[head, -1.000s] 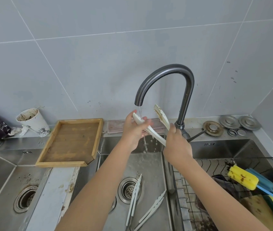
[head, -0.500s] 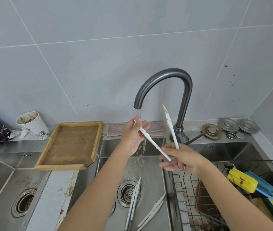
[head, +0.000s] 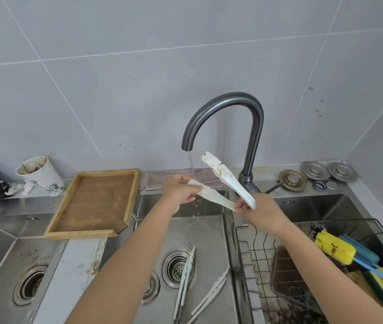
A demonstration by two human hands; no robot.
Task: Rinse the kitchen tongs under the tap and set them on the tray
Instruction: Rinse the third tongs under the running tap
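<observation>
White plastic tongs (head: 229,181) with brown stains are spread in a V over the middle sink. My right hand (head: 259,211) grips their hinge end. My left hand (head: 177,191) pinches the tip of the lower arm, held in the thin stream of water from the dark curved tap (head: 223,108). The upper arm points up and left, beside the stream. The wooden tray (head: 54,228) lies on the counter to the left, with nothing on it.
Two more white tongs (head: 184,277) (head: 211,295) lie in the sink by the drain (head: 176,267). A wire rack (head: 263,253) at right holds sponges and a yellow brush (head: 334,247). A dirty cup (head: 40,175) stands at back left; metal lids (head: 314,170) at back right.
My right hand shifted up and left and turned the tongs, so the upper arm now shows its stained flat face. My left hand still holds the lower tip under the water.
</observation>
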